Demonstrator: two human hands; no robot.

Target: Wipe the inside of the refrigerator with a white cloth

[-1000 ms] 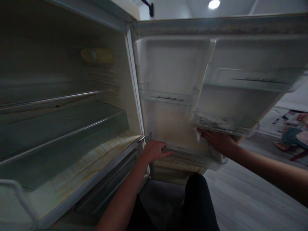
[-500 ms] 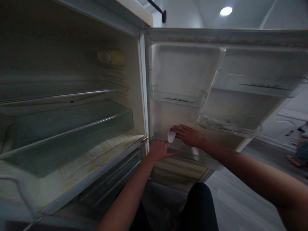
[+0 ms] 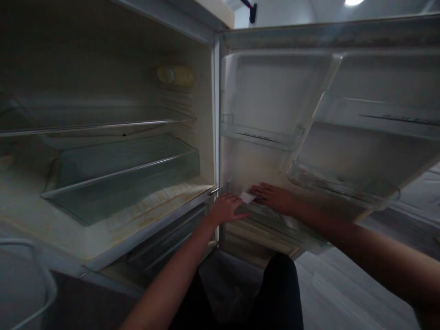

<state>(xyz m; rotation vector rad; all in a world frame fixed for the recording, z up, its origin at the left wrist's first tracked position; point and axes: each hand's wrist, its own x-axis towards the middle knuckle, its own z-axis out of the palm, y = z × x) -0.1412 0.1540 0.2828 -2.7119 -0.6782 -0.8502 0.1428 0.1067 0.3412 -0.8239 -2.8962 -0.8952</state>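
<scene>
The fridge door (image 3: 268,91) stands swung out on the right, with clear plastic shelves on its inner side. At the left end of its lowest door shelf (image 3: 312,243), my left hand (image 3: 225,208) has its fingers bent over the rim and its thumb on the near side. My right hand (image 3: 271,197) reaches into the same shelf, with a small white piece like a tissue or cloth (image 3: 247,197) at its fingertips. That white piece lies between the two hands, close to the left fingers. The right fingertips are partly blurred.
To the left is the fridge compartment (image 3: 202,165), with a glass shelf (image 3: 103,126), a clear drawer (image 3: 123,183) and brownish stains on its floor. A pale hose or cable (image 3: 51,288) loops at lower left. My knee (image 3: 282,279) is below the door.
My view has turned slightly, so the fridge appears shifted to the right. The white piece has tilted flatter under my right fingers. My left hand stays at the shelf rim.
</scene>
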